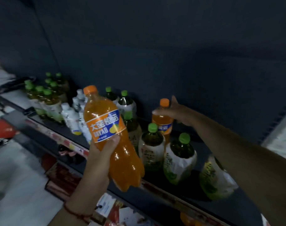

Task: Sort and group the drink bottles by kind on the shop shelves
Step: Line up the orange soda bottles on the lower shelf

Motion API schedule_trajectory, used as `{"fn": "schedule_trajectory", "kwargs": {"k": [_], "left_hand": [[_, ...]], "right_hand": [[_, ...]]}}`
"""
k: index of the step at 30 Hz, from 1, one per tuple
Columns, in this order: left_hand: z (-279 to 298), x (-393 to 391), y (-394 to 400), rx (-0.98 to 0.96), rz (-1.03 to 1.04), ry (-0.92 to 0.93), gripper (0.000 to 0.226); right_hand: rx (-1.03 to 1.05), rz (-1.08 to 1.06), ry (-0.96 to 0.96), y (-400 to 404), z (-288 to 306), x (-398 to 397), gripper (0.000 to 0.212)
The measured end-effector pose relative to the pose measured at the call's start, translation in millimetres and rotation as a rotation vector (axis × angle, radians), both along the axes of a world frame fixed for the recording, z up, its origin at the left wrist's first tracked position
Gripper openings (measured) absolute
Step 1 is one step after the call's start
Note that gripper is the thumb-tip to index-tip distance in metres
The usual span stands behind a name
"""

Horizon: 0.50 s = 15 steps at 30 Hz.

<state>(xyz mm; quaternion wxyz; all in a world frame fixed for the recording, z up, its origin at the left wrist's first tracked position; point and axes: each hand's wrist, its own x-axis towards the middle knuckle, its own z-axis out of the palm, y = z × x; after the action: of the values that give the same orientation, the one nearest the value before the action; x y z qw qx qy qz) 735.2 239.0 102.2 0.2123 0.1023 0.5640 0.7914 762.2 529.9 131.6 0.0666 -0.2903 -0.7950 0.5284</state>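
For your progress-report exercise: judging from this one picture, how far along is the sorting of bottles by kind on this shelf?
Partly done. The small green-capped bottles stand grouped at the far left, white bottles beside them. In hand: the left hand holds an orange soda bottle off the shelf, and the right hand grips a second orange bottle standing among the large green-capped tea bottles. Left: giving the orange bottles their own spot.

The right hand (175, 114) hid the far orange bottle's (162, 126) shoulder, the lower shelf's goods (106, 207) at six o'clock were blurred past telling, and the frame's edge at five o'clock cut off another orange item (188, 220).
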Motion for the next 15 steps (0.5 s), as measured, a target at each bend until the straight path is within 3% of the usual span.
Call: {"fn": "schedule_trajectory", "kwargs": {"k": [4,8,11,13,15], "left_hand": [[-6.5,-17.1,-33.7,0.009,0.042,-0.016,0.045],[-9.2,-36.3,-55.6,0.000,0.040,-0.034,0.051],[-11.2,-52.0,-66.2,-0.007,0.028,-0.053,0.058],[-11.2,-63.8,-73.2,-0.004,-0.006,-0.069,0.062],[-11.1,-79.4,-81.2,-0.009,-0.067,-0.064,0.063]], "right_hand": [[-0.002,0.175,-0.026,0.6,-9.8,-4.1,0.062],[0.099,0.216,0.018,-2.7,-5.9,7.0,0.041],[0.148,0.064,0.124,-9.9,-10.1,11.5,0.023],[0.184,-0.067,0.156,-8.6,-7.7,14.3,0.020],[0.223,-0.187,0.225,-17.1,5.1,23.6,0.031]]}}
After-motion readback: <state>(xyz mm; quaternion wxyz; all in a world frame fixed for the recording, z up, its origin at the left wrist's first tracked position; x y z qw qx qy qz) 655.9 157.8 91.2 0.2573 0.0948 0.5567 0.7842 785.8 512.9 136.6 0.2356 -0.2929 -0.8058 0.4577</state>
